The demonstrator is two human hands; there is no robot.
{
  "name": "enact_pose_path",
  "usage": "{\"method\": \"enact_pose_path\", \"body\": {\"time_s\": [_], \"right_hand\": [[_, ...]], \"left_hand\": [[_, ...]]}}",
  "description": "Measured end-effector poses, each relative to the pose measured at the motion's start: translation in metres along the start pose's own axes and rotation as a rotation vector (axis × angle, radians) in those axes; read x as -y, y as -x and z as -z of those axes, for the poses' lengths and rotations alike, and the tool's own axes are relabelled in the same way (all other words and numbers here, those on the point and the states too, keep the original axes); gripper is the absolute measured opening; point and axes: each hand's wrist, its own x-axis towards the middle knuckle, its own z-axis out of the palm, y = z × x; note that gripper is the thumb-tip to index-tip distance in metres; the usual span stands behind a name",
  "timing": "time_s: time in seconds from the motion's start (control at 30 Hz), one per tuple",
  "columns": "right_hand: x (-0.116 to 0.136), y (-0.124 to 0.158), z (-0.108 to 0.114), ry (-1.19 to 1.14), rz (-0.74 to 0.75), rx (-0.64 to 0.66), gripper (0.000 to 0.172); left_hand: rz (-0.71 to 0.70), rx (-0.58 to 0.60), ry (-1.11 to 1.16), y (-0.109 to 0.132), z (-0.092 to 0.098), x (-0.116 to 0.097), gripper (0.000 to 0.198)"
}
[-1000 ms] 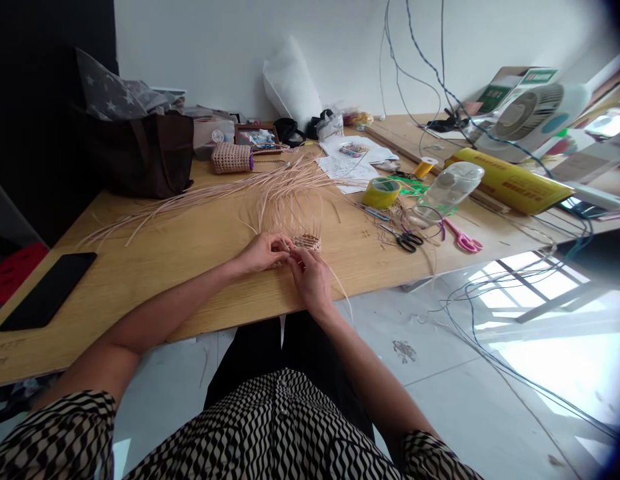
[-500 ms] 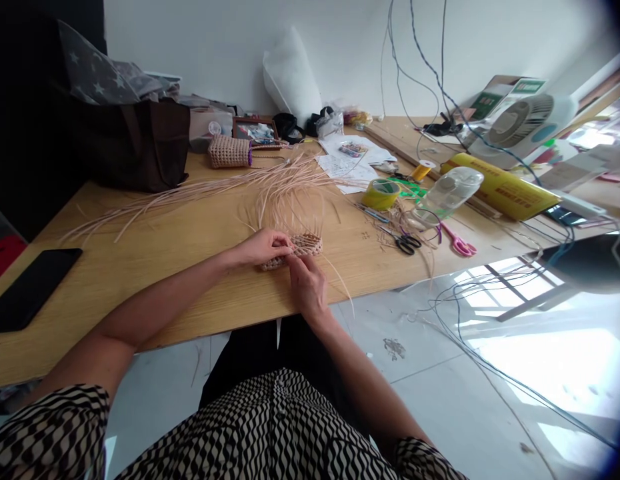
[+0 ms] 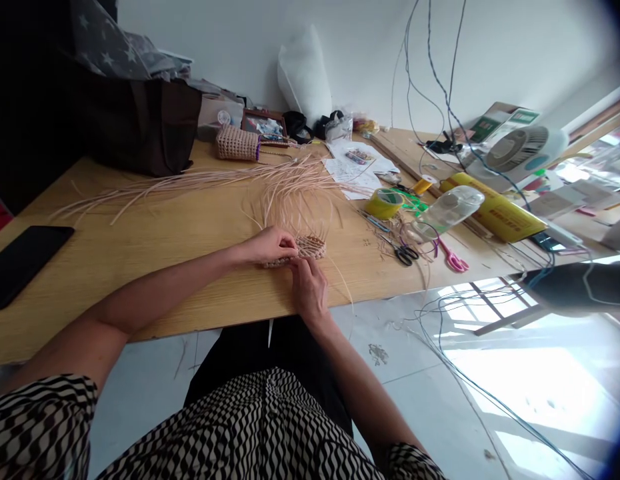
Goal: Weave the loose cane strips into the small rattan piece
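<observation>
A small, partly woven basket of pale pinkish strands lies near the table's front edge, under both hands. Long loose strands rise from it and fan back and left across the table. My left hand is closed at the basket's near left side, thumb and fingertips pinched together on the weave. Close beside it, my right hand has its fingers curled against the near rim; what exactly its fingertips grip is hidden. One thin strand curves from the basket's right side past the table edge.
A black phone lies at left, a dark bag behind it. A finished-looking woven piece sits at the back. Rightward are yellow tape, black scissors, pink scissors, a clear bottle and a fan.
The camera view has tilted and shifted slightly. Both hands stay together at the basket, with only small finger movement.
</observation>
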Motion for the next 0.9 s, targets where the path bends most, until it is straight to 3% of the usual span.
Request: {"method": "enact_pose_path", "body": {"time_s": [0.53, 0.7, 0.9], "right_hand": [[-0.0011, -0.0015, -0.0032, 0.069, 0.074, -0.088, 0.024], [-0.0019, -0.0022, -0.0055, -0.003, 0.059, -0.055, 0.026], [-0.0029, 0.0003, -0.008, -0.062, 0.081, -0.102, 0.023]], "left_hand": [[0.008, -0.052, 0.052, 0.0022, -0.0048, -0.0003, 0.012], [-0.015, -0.065, 0.134, 0.0025, -0.0062, 0.0011, 0.011], [-0.028, -0.082, 0.171, 0.0028, -0.0051, -0.0011, 0.009]]}}
